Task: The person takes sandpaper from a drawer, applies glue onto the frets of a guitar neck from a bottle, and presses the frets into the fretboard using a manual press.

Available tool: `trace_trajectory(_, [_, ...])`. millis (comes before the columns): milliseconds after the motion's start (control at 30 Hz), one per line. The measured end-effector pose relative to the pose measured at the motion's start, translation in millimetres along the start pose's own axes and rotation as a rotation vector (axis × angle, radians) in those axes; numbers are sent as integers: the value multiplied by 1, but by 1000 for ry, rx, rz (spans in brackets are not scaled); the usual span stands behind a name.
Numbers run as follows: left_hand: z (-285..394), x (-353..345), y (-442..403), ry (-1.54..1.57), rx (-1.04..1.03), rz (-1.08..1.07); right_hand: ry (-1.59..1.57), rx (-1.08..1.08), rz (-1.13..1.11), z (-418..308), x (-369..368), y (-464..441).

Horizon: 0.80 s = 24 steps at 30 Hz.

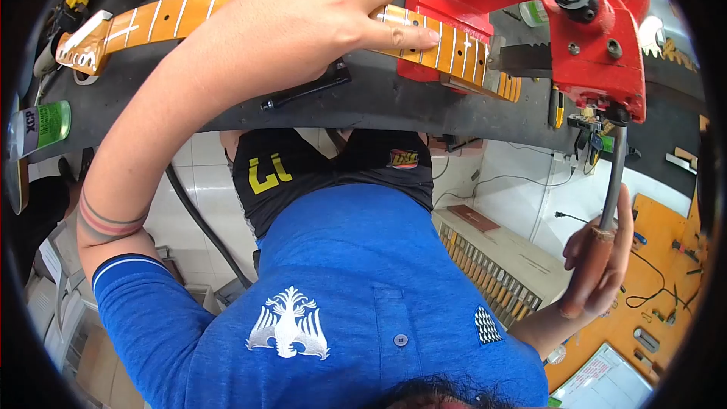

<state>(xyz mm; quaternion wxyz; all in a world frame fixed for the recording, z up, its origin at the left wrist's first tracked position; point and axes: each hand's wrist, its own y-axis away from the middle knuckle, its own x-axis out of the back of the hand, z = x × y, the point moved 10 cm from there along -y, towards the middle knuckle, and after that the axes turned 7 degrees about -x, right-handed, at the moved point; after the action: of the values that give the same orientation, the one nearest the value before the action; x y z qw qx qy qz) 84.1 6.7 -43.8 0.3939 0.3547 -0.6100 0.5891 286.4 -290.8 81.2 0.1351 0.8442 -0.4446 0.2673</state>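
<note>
A maple guitar neck [170, 19] with silvery frets and dark dot markers lies across the bench, its headstock [82, 43] at the far left. My left hand [326, 23] grips the neck near its middle, with fingers stretched along the fretboard. To the right stands a red arbor press [598, 53]. Its toothed ram [526, 59] points at the neck's fretboard near the body end; whether they touch I cannot tell. My right hand [609, 280] is around the brown handle [594, 273] of the press's metal lever [618, 167], which hangs towards me.
The dark bench [250, 110] carries a black tool [310, 89], a yellow cutter knife [557, 108] and a green-labelled bottle [45, 127]. At the right, an orange board [659, 242] holds tools and cables. Rows of files or similar tools fill a rack [488, 273] below.
</note>
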Motion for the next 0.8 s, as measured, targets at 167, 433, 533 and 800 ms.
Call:
trace_trajectory(167, [-1,1,-4,29,46,-71,-29,-74,-297,30,-31,-1])
trace_trajectory(433, [-3,2,-1,64,-64,-135,40,-96,-331,42,-57,-3])
trace_trajectory(533, [-4,3,-1,118,-120,-246,33,-90,-316,44,-56,-4])
trace_trajectory(800, [0,-1,-1,121,-131,-274,23,-88,-307,45,-56,-3])
